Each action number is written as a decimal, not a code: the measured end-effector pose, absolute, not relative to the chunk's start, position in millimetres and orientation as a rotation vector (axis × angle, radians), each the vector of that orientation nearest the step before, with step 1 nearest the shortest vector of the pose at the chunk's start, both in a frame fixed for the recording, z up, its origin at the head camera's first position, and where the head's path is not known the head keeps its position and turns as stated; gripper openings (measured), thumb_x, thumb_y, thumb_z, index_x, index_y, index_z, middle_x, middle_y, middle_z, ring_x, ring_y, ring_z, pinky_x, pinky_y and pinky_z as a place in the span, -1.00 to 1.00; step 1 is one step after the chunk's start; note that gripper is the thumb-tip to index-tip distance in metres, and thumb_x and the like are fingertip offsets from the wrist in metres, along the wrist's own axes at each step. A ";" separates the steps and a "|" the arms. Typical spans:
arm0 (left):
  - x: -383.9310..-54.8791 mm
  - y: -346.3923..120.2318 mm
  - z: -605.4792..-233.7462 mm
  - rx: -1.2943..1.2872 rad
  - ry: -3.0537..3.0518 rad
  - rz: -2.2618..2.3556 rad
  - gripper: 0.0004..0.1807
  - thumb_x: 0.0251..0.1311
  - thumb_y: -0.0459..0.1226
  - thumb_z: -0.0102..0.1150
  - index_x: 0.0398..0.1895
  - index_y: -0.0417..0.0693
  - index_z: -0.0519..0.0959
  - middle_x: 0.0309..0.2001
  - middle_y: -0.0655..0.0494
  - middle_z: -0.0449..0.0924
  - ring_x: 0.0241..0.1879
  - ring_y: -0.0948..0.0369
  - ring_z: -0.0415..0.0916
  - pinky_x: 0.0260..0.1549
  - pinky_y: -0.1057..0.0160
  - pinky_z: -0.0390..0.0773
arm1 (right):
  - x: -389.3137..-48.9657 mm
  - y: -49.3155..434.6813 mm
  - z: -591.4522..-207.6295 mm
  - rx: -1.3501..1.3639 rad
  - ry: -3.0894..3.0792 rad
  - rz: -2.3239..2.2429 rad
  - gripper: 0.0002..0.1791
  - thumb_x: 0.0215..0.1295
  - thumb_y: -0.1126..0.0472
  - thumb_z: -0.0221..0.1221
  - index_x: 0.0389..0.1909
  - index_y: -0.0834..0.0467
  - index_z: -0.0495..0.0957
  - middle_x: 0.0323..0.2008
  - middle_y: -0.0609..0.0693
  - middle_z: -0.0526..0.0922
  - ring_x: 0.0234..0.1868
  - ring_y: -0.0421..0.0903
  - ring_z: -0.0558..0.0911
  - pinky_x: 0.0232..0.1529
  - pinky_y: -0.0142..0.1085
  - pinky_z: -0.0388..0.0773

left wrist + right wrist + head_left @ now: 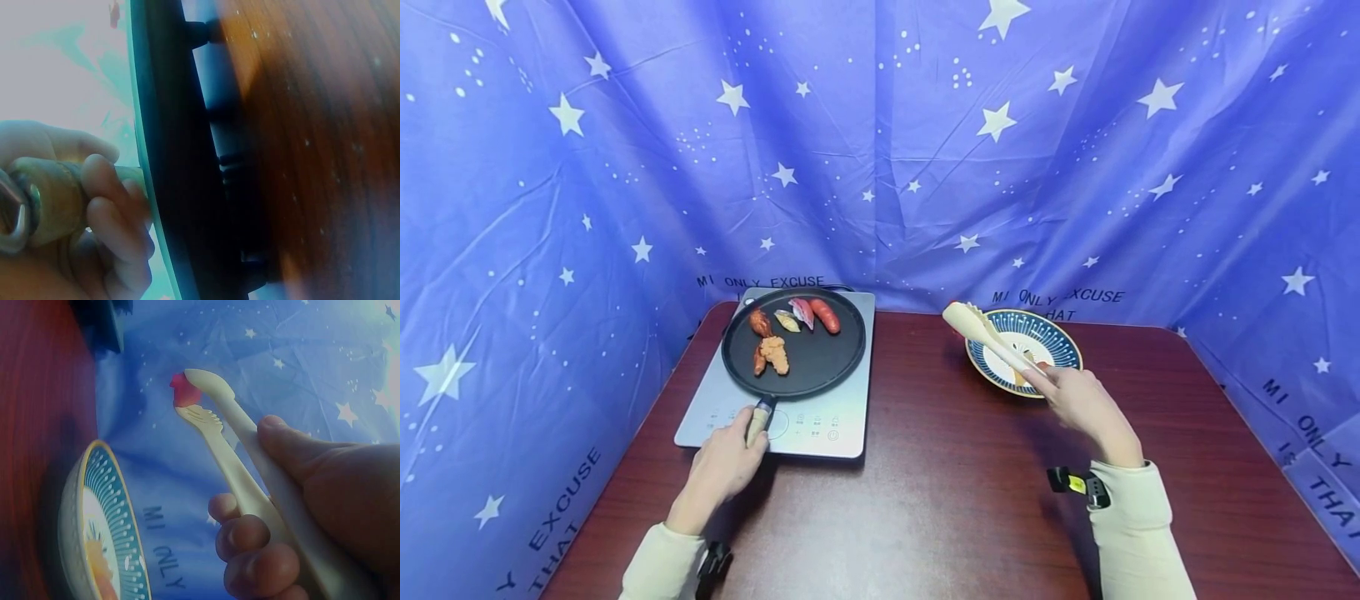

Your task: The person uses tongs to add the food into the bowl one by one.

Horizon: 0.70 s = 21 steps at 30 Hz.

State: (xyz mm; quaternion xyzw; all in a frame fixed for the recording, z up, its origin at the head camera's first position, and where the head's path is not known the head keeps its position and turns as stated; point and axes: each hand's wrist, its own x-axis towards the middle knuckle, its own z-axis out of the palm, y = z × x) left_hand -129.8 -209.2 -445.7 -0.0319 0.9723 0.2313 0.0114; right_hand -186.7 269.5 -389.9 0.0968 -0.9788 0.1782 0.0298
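Observation:
My left hand [727, 457] grips the wood-coloured handle [759, 423] of a round black frying pan [820, 362]. In the left wrist view its fingers curl round that handle [56, 197], which ends in a metal ring [22, 219]. My right hand [1086, 408] holds cream tongs [1000, 340] above a blue-patterned plate [1071, 342]. Between the tongs' tips, the right wrist view shows a small red piece [186, 391], its kind unclear. Tan and orange food [100, 565] lies on the plate. The pan holds a sausage [824, 317], fried chicken [775, 355], a drumstick [761, 323] and other pieces.
Under the pan is a silver induction cooker [846, 433] at the table's left; its dark side edge [181, 150] shows in the left wrist view. The dark red table [917, 467] runs between cooker and plate. A blue starry curtain [880, 167] hangs behind and at both sides.

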 end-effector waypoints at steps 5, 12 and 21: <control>-129.7 -209.4 -445.2 -0.096 3.034 0.726 -0.45 0.22 -0.11 -0.04 0.26 -0.15 0.30 -0.45 -0.13 0.48 -0.47 0.01 0.44 -0.56 0.07 0.35 | -189.3 256.9 -386.8 0.352 -2.976 0.554 -0.49 0.43 -0.15 -0.13 -0.59 0.12 0.38 -0.80 -0.10 0.29 -0.72 -0.14 0.33 -0.57 -0.22 0.26; -129.0 -208.7 -444.6 -0.097 3.032 0.718 -0.43 0.22 -0.12 -0.05 0.27 -0.16 0.29 -0.43 -0.14 0.49 -0.46 0.01 0.44 -0.56 0.07 0.35 | -192.0 237.9 -385.9 0.449 -2.936 0.557 -0.50 0.42 -0.12 -0.08 -0.68 0.07 0.32 -0.80 -0.14 0.26 -0.69 -0.15 0.31 -0.57 -0.25 0.26; -129.2 -208.2 -445.0 -0.107 3.027 0.716 -0.42 0.22 -0.11 -0.05 0.29 -0.17 0.28 -0.39 -0.17 0.51 -0.46 0.02 0.44 -0.57 0.08 0.35 | -193.7 212.7 -382.6 0.546 -2.882 0.456 -0.51 0.39 -0.09 0.00 -0.71 0.06 0.27 -0.79 -0.12 0.22 -0.68 -0.12 0.30 -0.61 -0.23 0.24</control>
